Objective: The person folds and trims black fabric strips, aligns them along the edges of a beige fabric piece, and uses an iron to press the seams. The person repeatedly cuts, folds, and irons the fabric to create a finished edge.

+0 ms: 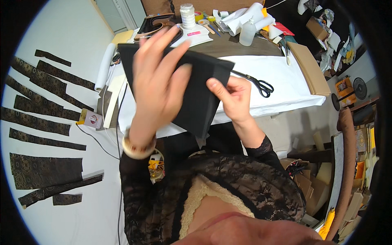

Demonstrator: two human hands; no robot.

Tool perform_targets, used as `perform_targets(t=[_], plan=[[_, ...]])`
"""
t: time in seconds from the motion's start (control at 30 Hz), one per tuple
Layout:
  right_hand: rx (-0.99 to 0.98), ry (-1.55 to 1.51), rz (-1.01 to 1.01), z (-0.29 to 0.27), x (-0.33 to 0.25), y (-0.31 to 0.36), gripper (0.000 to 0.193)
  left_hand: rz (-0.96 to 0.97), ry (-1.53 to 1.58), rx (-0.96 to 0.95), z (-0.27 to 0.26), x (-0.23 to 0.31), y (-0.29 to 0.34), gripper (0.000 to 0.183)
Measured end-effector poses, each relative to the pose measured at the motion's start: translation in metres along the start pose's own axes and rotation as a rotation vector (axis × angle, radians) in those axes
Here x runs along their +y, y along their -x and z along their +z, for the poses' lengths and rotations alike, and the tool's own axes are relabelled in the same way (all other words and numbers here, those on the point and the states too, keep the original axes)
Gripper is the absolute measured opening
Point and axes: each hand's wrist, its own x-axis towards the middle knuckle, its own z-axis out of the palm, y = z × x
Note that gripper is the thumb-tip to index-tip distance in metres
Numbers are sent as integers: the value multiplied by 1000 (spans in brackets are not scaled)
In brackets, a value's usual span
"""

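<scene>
A flat black panel (198,92), perhaps fabric or leather, is held tilted above the white-covered table. My right hand (236,99) grips its right edge, thumb on the face turned up and fingers behind. Across the panel's left part lies my left hand (157,81), open with fingers spread and blurred by motion. Whether its palm touches the surface or hovers just over it, I cannot tell. Black-handled scissors (261,85) rest on the white sheet (265,69) just right of the panel, their blades partly hidden behind it.
At the table's back stand a white jar (188,16), a clear bottle (247,32) and rolled papers (241,18). Brown cardboard (307,67) lies along the right side. Dark patterned strips (36,120) are spread over a white surface on the left, near a black cable (119,179).
</scene>
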Motion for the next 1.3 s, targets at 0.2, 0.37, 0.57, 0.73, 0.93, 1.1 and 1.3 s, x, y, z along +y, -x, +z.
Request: perform_targets(t=[0.2,0.37,0.57,0.73,0.93,1.1,1.3], plan=[[-102,57,99,-6,-8,14,17,-31,247,64,56,-14,3,31],[-55,234,-200,0,-21,7,21,88,158,83,43,-9,2,20],[-178,145,-257,-22,-21,-1,23,189,208,37,35,3,1,14],[-262,48,-192,-18,-51,-8,17,216,170,-31,30,3,2,14],[-648,417,-229,-29,-71,-24,23,233,127,-94,18,5,5,15],[-595,404,-272,-31,-72,-16,25,216,189,-23,23,4,10,18],[-521,245,-153,-30,-68,-4,22,130,285,-30,17,12,15,22]])
